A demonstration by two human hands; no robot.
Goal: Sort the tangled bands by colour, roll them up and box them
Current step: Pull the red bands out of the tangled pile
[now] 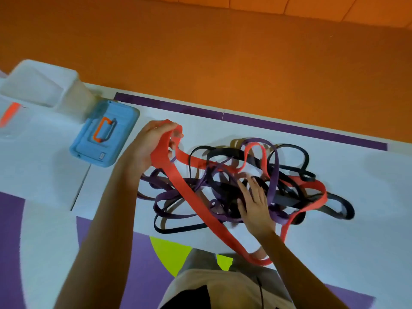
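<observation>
A tangle of red, purple and black bands lies on the white table. My left hand grips a loop of the wide red band and holds it up at the tangle's left side; that band trails down over the table's near edge. My right hand lies flat, fingers spread, pressing on the middle of the tangle. Purple bands loop out to the left, and black bands reach to the right. A second stretch of red band runs through the right part.
A blue box lid with an orange handle lies left of my left hand. Behind it stands a translucent white box. Another clear container at the far left holds an orange-red band. An orange wall rises behind the table.
</observation>
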